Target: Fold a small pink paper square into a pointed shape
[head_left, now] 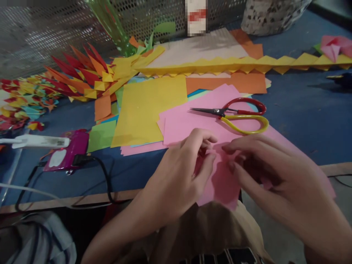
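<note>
My left hand (187, 172) has its fingers curled and its thumb pressed toward them, around a small piece of pink paper (211, 151) that is mostly hidden. Opposite it, my right hand (275, 172) is curled too, thumb and fingers close together. A bit of pink shows inside its grip, but the fingers cover most of it. Both hands are above pink paper sheets (189, 124) that reach over the table's front edge. Just beyond the hands lie scissors (220, 111) with one red and one yellow handle, resting on the sheets.
A yellow sheet (150, 110) and a green sheet (101, 135) lie to the left. Farther left are a purple device (70, 150) with cables and red-orange folded paper pieces (82, 73). A yellow folded strip (209, 66) crosses the back. A green bottle (112, 27) stands behind.
</note>
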`<move>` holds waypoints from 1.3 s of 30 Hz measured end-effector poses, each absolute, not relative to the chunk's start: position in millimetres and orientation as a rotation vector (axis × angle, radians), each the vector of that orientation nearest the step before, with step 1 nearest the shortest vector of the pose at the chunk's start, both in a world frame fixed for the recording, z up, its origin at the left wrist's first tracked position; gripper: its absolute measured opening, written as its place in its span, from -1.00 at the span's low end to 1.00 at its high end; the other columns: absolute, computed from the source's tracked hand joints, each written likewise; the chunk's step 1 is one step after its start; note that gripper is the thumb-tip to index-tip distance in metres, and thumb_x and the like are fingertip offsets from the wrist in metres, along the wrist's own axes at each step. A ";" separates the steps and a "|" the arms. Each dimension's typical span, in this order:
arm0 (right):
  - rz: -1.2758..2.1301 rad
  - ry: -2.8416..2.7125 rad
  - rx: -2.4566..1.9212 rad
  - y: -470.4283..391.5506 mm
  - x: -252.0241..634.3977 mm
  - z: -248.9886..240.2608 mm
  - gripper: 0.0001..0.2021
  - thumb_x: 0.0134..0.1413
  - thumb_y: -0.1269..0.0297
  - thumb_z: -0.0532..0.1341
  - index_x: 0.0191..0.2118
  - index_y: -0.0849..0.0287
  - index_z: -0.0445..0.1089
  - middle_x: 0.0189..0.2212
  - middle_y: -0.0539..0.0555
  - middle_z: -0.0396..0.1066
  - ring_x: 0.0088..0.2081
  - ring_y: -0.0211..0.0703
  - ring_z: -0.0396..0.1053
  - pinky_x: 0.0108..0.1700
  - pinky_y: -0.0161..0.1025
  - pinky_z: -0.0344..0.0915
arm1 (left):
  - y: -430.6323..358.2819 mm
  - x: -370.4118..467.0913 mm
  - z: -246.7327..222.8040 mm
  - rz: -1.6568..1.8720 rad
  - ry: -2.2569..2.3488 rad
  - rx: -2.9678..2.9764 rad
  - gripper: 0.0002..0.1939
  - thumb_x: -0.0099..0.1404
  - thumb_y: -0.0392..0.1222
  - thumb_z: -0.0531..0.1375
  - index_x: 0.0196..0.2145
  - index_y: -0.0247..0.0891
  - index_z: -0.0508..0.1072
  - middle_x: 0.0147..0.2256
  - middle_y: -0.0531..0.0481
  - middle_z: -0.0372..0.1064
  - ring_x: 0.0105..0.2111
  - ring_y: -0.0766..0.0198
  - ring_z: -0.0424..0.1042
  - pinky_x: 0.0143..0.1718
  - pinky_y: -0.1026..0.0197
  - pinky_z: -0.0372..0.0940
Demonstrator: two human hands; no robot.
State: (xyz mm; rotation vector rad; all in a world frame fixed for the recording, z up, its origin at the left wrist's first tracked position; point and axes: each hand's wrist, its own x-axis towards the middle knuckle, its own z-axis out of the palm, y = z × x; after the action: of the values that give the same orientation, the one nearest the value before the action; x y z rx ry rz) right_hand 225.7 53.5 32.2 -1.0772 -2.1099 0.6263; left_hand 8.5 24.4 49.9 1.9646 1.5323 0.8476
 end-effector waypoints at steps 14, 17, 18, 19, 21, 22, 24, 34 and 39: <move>0.287 -2.551 -0.819 54.0 248.8 11.4 -0.67 0.46 0.41 0.25 0.24 0.02 0.51 0.24 0.03 0.55 0.20 0.13 0.48 0.25 0.22 0.52 | 47.1 9.1 45.4 0.545 1.495 2.448 -0.78 0.57 -0.43 0.22 0.08 -0.24 0.52 -0.02 -0.02 0.59 0.02 0.11 0.49 0.06 0.04 0.39; 0.284 -2.548 -0.824 53.0 250.8 8.2 -0.60 0.46 0.41 0.26 0.30 -0.04 0.48 0.28 -0.07 0.54 0.21 0.10 0.51 0.26 0.22 0.51 | 42.9 6.1 40.1 0.590 1.503 2.499 -0.77 0.57 -0.41 0.23 0.12 -0.27 0.50 -0.02 -0.05 0.58 0.00 0.11 0.47 0.06 0.02 0.41; 0.274 -2.545 -0.813 52.9 250.3 7.6 -0.60 0.47 0.44 0.24 0.31 0.01 0.48 0.27 -0.07 0.55 0.21 0.10 0.51 0.27 0.22 0.49 | 42.3 5.2 38.4 0.602 1.492 2.522 -0.77 0.57 -0.40 0.22 0.11 -0.26 0.51 -0.03 -0.05 0.58 -0.01 0.10 0.47 0.07 0.01 0.42; 0.263 -2.538 -0.810 52.6 249.4 7.2 -0.61 0.48 0.46 0.21 0.30 0.07 0.49 0.26 -0.06 0.56 0.21 0.10 0.51 0.27 0.21 0.47 | 42.0 4.4 37.2 0.624 1.481 2.552 -0.79 0.58 -0.39 0.22 0.10 -0.26 0.52 -0.03 -0.05 0.58 -0.01 0.09 0.48 0.07 -0.01 0.44; 0.228 -2.499 -0.813 51.7 247.0 7.1 -0.67 0.49 0.49 0.19 0.22 0.16 0.54 0.19 -0.02 0.60 0.18 0.09 0.51 0.26 0.14 0.45 | 41.9 3.5 36.4 0.665 1.456 2.624 -0.82 0.61 -0.36 0.19 0.05 -0.24 0.57 -0.03 -0.06 0.59 0.01 0.07 0.51 0.08 -0.03 0.48; 0.218 -2.466 -0.827 50.9 246.2 7.2 -0.72 0.48 0.48 0.22 0.16 0.18 0.57 0.15 0.01 0.62 0.16 0.07 0.52 0.25 0.09 0.45 | 41.9 3.2 37.0 0.679 1.442 2.663 -0.82 0.62 -0.34 0.18 0.03 -0.25 0.59 -0.03 -0.06 0.60 0.01 0.06 0.52 0.07 -0.04 0.50; 0.238 -2.416 -0.857 49.1 246.0 7.0 -0.80 0.45 0.46 0.28 0.07 0.20 0.60 0.11 0.05 0.62 0.14 0.04 0.50 0.23 0.01 0.44 | 41.4 2.3 39.7 0.669 1.412 2.723 -0.81 0.64 -0.33 0.17 0.00 -0.28 0.61 -0.03 -0.09 0.61 0.03 0.03 0.54 0.06 -0.05 0.52; 0.328 -2.413 -0.805 47.7 251.0 6.6 -0.74 0.40 0.52 0.33 0.13 0.35 0.56 0.19 0.18 0.53 0.21 0.04 0.45 0.31 -0.05 0.41 | 37.5 -6.0 42.7 0.571 1.332 2.774 -0.85 0.63 -0.32 0.22 -0.02 -0.32 0.62 -0.01 0.01 0.68 0.01 0.09 0.57 0.00 -0.01 0.45; 0.441 -2.401 -0.889 43.0 248.6 11.2 -0.69 0.50 0.48 0.24 0.25 0.26 0.50 0.28 0.09 0.47 0.29 -0.13 0.39 0.32 -0.33 0.44 | 38.1 -10.4 37.1 0.666 1.306 2.728 -0.89 0.62 -0.32 0.24 -0.02 -0.33 0.60 -0.01 0.01 0.68 0.00 0.12 0.57 -0.01 0.01 0.44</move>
State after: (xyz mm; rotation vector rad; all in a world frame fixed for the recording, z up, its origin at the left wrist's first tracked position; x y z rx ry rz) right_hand 248.6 43.0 11.2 -0.8892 -2.4008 0.4407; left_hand -10.4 38.1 37.1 2.7277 1.3065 0.6660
